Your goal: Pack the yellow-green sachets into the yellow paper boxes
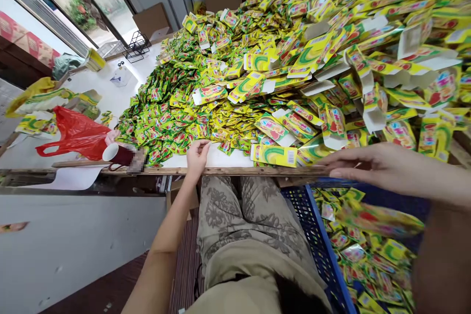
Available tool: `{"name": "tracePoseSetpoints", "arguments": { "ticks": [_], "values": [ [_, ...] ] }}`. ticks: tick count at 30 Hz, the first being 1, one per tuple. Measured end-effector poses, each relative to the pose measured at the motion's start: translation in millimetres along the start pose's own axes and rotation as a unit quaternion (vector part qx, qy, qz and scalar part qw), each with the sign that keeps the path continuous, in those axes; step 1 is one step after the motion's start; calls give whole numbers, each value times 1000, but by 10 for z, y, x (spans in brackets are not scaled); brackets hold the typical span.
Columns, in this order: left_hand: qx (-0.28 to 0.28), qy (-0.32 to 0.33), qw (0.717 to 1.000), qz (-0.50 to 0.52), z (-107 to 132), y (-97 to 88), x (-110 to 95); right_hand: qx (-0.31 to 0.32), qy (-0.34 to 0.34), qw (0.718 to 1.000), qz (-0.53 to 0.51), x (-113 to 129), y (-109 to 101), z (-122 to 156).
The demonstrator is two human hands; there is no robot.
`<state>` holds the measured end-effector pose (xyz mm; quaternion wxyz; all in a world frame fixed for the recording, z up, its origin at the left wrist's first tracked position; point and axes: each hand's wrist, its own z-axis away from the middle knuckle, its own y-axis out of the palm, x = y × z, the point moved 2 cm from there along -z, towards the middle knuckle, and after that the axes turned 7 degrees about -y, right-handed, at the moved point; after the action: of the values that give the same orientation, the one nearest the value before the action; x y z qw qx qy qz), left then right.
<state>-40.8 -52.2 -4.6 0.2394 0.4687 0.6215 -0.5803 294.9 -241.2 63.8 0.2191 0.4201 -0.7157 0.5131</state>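
My left hand (196, 156) rests at the near edge of the white table (217, 158), fingers slightly curled and reaching toward the pile of small yellow-green sachets (172, 117); nothing shows in it. My right hand (362, 166) hovers over the table's wooden front edge, fingers stretched out flat and holding nothing, just right of a folded yellow carton (274, 155). A heap of flat yellow cartons (349, 59) covers the right half of the table.
A blue plastic crate (316, 235) with filled packets stands at my right knee. A red plastic bag (75, 135) and a dark red mug (119, 154) sit at the table's left front. A black wire rack (136, 48) and cardboard boxes (151, 20) stand at the back.
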Motion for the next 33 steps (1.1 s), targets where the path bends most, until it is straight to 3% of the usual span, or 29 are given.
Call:
{"name": "tracePoseSetpoints", "arguments": {
  "ticks": [1, 3, 6, 10, 14, 18, 22, 24, 27, 29, 31, 33],
  "values": [
    [4, 17, 999, -28, -35, 35, -27, 55, 5, 998, 30, -36, -20, 36],
    [28, 60, 994, -88, -83, 182, -119, 79, 29, 993, 82, -98, 94, -12],
    [74, 82, 975, -192, -89, 483, -247, 98, 58, 987, 113, -111, 563, -293],
    [80, 26, 957, -277, -29, 691, -231, 96, 51, 979, 175, -85, 1151, -677],
    [77, 7, 959, -272, 34, 569, -123, 87, 68, 945, 306, -221, 1381, -784],
    [62, 11, 980, -189, 164, 362, -110, 55, 83, 943, 317, -328, 1331, -775],
    [108, -23, 994, 11, 324, 419, -194, -18, 78, 981, 177, -147, 1240, -893],
    [149, -43, 981, 120, 347, 518, -237, -63, 65, 994, 59, -22, 1275, -991],
    [179, -60, 956, 224, 262, 559, -221, -75, 52, 991, -102, 3, 1423, -1106],
    [131, -78, 960, 234, 142, 445, -125, -82, 54, 989, -111, -113, 1504, -1123],
    [43, -87, 978, 183, 23, 245, 3, -80, 50, 995, -26, -268, 1549, -1093],
    [-29, -74, 993, 90, -52, 43, 96, -36, 41, 994, 94, -394, 1589, -1040]
  ]
}}
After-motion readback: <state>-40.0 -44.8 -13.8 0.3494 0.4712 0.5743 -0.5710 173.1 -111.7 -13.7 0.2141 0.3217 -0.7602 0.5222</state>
